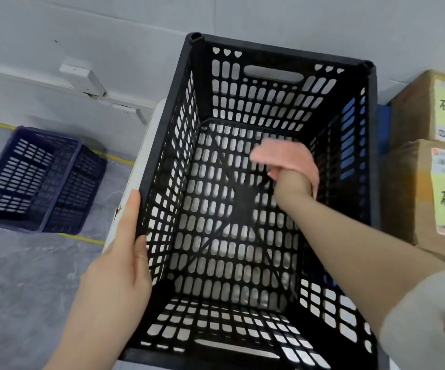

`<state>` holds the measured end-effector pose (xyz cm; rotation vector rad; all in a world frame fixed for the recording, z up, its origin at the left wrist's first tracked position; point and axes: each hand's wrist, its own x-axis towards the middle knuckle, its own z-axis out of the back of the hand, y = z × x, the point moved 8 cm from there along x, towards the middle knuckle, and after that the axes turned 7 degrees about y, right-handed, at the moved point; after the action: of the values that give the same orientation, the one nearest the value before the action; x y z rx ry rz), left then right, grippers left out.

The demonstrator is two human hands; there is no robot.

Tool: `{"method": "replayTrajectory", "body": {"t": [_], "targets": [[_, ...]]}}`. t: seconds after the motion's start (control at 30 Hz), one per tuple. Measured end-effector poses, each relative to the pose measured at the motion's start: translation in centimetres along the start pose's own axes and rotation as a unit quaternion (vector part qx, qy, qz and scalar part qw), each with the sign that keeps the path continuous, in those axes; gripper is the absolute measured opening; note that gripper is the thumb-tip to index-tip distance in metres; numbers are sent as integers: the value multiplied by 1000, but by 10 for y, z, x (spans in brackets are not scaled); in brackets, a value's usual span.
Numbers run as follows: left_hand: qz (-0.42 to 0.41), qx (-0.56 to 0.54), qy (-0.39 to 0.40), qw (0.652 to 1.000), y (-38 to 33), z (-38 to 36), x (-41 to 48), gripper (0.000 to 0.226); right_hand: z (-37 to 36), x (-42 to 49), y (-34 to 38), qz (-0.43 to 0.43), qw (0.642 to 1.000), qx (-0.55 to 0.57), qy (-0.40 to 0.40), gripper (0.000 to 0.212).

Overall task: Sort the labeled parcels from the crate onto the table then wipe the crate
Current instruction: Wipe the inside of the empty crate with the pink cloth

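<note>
Right hand (285, 173): we have it reaching deep into the crate, closed around a pink cloth (282, 154) that drapes over the fingers; the cloth looks blurred, so we judge it is in mid-stroke near the far right part of the floor.
Left hand (125, 244): we clasp the crate's left rim, thumb inside against the wall, fingers outside, steadying it.
Crate (277, 49): black, perforated, upright on a white table (146, 145); we see no parcels inside it.
Parcels (429, 182): two labelled cardboard boxes stacked just beside the crate on its right.
Further out: a dark blue crate (37, 180) sits on the floor, well apart to the left.
Step in hand: we judge the sorting finished and the wiping under way.
Next move: we would need to sweep the cloth across the remaining floor and up the inner walls, pressing lightly so it does not snag in the slots, while our other hand keeps the crate from sliding.
</note>
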<state>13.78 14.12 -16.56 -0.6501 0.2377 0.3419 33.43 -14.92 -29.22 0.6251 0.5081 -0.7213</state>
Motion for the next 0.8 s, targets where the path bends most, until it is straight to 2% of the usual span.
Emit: {"method": "replayTrajectory", "body": {"t": [0.07, 0.13, 0.17, 0.23, 0.27, 0.3, 0.33, 0.37, 0.4, 0.43, 0.47, 0.5, 0.57, 0.6, 0.67, 0.73, 0.8], "targets": [[-3, 5, 1, 1000, 0, 0, 0, 66, -1, -11, -13, -47, 992, -117, 19, 14], [-4, 5, 5, 1000, 0, -1, 0, 68, -14, -29, -38, -104, 981, -135, 95, 19], [-4, 3, 6, 1000, 0, -1, -1, 69, -20, -42, -51, -86, 982, -114, 124, 24], [-5, 2, 8, 1000, -1, -1, -1, 72, -39, -54, -64, 41, 979, -91, 176, 27], [-4, 4, 10, 1000, -1, -2, -1, 72, -52, -72, -79, 81, 955, -170, 229, 25], [-3, 7, 10, 1000, -1, -2, -1, 72, -65, -92, -95, 67, 914, -278, 287, 27], [-6, 14, 8, 1000, -1, -2, -1, 72, -79, -108, -115, 52, 876, -341, 337, 32], [-9, 20, 5, 1000, -2, -3, -1, 71, -90, -121, -130, 34, 866, -327, 376, 34], [-10, 20, 3, 1000, -2, -3, -2, 70, -97, -126, -136, 21, 880, -261, 397, 34], [-8, 16, 1, 1000, -2, -3, -1, 70, -99, -133, -140, 17, 868, -274, 415, 34], [-6, 12, 1, 1000, -1, -4, 0, 70, -96, -139, -143, -13, 835, -335, 437, 37], [-5, 11, 3, 1000, 1, -4, 0, 70, -96, -140, -143, -26, 820, -360, 444, 39], [-11, 6, 4, 1000, 0, -4, 0, 71, -103, -137, -130, 2, 843, -281, 459, 41], [-13, 4, 3, 1000, -1, -4, 1, 71, -108, -143, -118, 19, 840, -266, 474, 43], [-16, 3, 3, 1000, 0, -3, 2, 71, -127, -163, -108, 25, 809, -295, 508, 46], [-18, 5, 3, 1000, 0, -3, 2, 71, -150, -178, -90, 46, 804, -265, 529, 31], [-20, 7, 3, 1000, 1, -3, 2, 71, -168, -194, -64, 75, 817, -120, 558, 5]]}}
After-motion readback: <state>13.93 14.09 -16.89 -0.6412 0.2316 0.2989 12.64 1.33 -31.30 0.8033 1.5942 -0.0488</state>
